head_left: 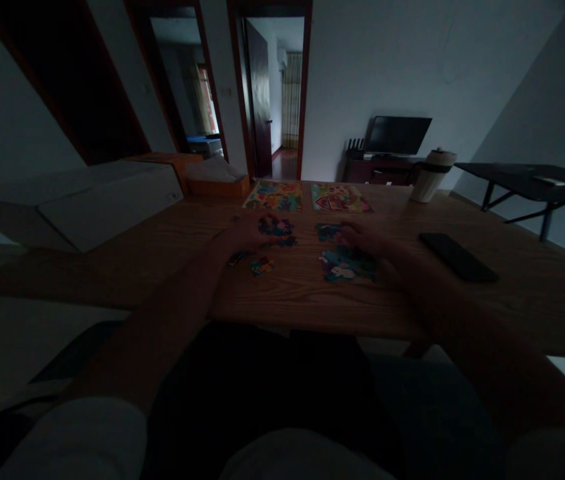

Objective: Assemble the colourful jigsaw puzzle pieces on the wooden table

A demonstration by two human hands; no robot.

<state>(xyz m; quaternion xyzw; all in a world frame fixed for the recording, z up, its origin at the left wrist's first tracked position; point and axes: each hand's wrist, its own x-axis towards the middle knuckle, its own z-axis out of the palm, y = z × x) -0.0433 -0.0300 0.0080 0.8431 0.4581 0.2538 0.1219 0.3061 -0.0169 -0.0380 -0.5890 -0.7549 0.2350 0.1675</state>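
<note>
My left hand (248,231) reaches over a cluster of dark, colourful jigsaw puzzle pieces (276,227), its fingers apart and curved around them. Nearer to me, a loose orange-and-green puzzle piece (262,267) lies by the left wrist. My right hand (361,238) has its fingers closed at the edge of a teal puzzle piece (329,232); dim light blurs the exact grip. Just below that hand is a joined puzzle section (345,265) with a white figure, partly covered by the right forearm.
Two colourful picture boards (276,197) lie side by side at the table's far edge. A black phone (457,257) and a pale tumbler (433,176) are on the right. A large white box (107,200) and an orange box (217,180) stand on the left.
</note>
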